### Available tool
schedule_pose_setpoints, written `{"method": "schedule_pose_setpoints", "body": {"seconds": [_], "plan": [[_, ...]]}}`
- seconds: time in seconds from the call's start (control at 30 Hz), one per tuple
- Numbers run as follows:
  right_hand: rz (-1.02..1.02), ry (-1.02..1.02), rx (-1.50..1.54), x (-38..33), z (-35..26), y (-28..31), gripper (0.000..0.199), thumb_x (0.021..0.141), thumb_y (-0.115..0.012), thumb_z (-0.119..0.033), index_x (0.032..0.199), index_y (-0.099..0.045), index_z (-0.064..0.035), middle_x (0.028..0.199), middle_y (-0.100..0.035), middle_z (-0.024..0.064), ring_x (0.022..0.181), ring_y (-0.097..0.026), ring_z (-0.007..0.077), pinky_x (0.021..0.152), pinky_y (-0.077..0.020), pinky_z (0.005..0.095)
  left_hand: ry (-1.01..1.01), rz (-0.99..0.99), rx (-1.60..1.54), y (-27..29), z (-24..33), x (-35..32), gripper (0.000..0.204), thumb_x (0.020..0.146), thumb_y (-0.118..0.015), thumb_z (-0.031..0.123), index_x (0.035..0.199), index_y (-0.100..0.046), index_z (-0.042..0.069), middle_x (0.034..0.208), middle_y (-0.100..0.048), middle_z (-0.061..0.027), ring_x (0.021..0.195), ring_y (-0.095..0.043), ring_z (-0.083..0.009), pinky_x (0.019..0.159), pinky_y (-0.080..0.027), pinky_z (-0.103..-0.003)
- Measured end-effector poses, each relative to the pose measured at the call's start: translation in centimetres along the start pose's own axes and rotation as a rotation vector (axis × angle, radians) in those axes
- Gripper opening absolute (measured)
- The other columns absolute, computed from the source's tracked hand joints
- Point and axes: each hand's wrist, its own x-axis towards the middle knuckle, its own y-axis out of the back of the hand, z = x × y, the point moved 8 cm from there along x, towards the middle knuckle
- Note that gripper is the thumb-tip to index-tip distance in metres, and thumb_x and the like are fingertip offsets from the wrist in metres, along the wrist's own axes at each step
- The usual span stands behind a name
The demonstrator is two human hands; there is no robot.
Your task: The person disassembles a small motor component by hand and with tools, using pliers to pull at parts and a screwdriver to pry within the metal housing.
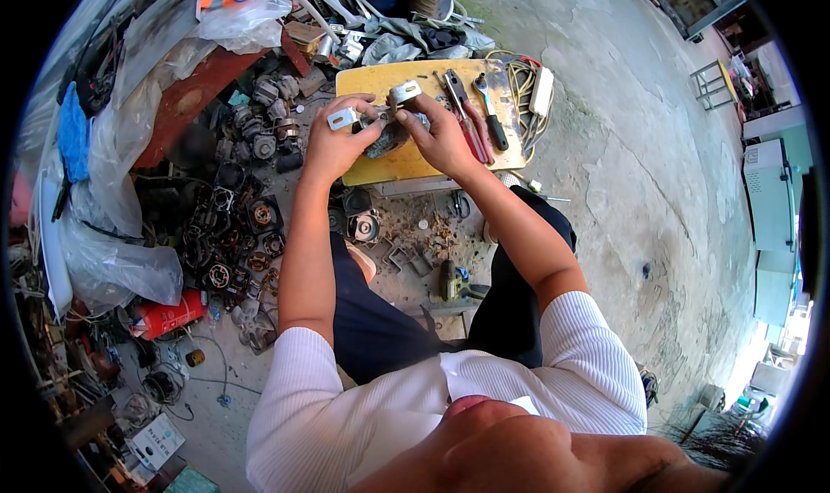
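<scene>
Above a yellow-topped low table (380, 173), both my hands grip one dark grey metal part (387, 140), which looks like a small motor. My left hand (333, 152) wraps its left side, and a shiny slotted metal bracket (342, 119) sticks out by the fingers. My right hand (443, 139) closes on its right side, with thumb and fingers at a second curved bracket (404, 93) at the top. The fingers hide much of the part. Right of my hands lie red-handled pliers (474, 128) and a ratchet wrench (490, 111) with a dark and blue handle.
A white power strip (540, 91) with coiled yellowish cable lies at the table's right edge. A cordless drill (450, 281) stands on the floor between my legs. Dismantled motor parts (226, 208) heap up on the left, near a red canister (169, 313) and plastic sheeting (130, 273).
</scene>
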Motion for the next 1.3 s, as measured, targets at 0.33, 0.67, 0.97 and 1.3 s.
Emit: {"method": "schedule_pose_setpoints", "body": {"seconds": [0.33, 0.67, 0.97, 1.3], "plan": [[-0.013, 0.001, -0.016, -0.03, -0.22, 0.09, 0.024, 0.098, -0.062, -0.015, 0.119, -0.062, -0.0019, 0.105, -0.069, 0.0163, 0.098, -0.066, 0.0275, 0.089, -0.0503, 0.0372, 0.026, -0.021, 0.036, -0.19, 0.63, 0.07, 0.026, 0.081, -0.075, 0.013, 0.106, -0.07, 0.006, 0.117, -0.069, -0.0101, 0.113, -0.065, -0.0253, 0.099, -0.048, -0.037], [-0.008, 0.003, -0.008, 0.02, 0.19, 0.07, 0.024, 0.098, -0.063, -0.015, 0.118, -0.062, -0.0019, 0.104, -0.069, 0.0167, 0.097, -0.066, 0.029, 0.088, -0.0506, 0.0377, 0.058, -0.006, 0.023, -0.25, 0.43, 0.02, 0.026, 0.081, -0.076, 0.013, 0.106, -0.07, 0.006, 0.118, -0.069, -0.0102, 0.114, -0.064, -0.0262, 0.099, -0.048, -0.038], [-0.02, -0.015, -0.022, -0.05, 0.23, 0.12, 0.024, 0.097, -0.063, -0.015, 0.117, -0.063, -0.0018, 0.104, -0.069, 0.0167, 0.097, -0.066, 0.0288, 0.087, -0.0506, 0.0376, 0.127, -0.029, 0.024, -0.13, 0.12, 0.13, 0.026, 0.081, -0.075, 0.012, 0.105, -0.07, 0.006, 0.119, -0.069, -0.0099, 0.113, -0.065, -0.0251, 0.098, -0.048, -0.037], [-0.021, -0.036, -0.009, -0.07, -0.12, 0.07, 0.023, 0.097, -0.063, -0.014, 0.117, -0.063, -0.0013, 0.104, -0.069, 0.0165, 0.097, -0.066, 0.0286, 0.087, -0.0505, 0.038, -0.022, -0.013, 0.007, -0.34, 0.96, 0.05, 0.021, 0.081, -0.073, 0.01, 0.102, -0.07, 0.005, 0.117, -0.07, -0.0093, 0.113, -0.064, -0.0251, 0.1, -0.047, -0.037]]}}
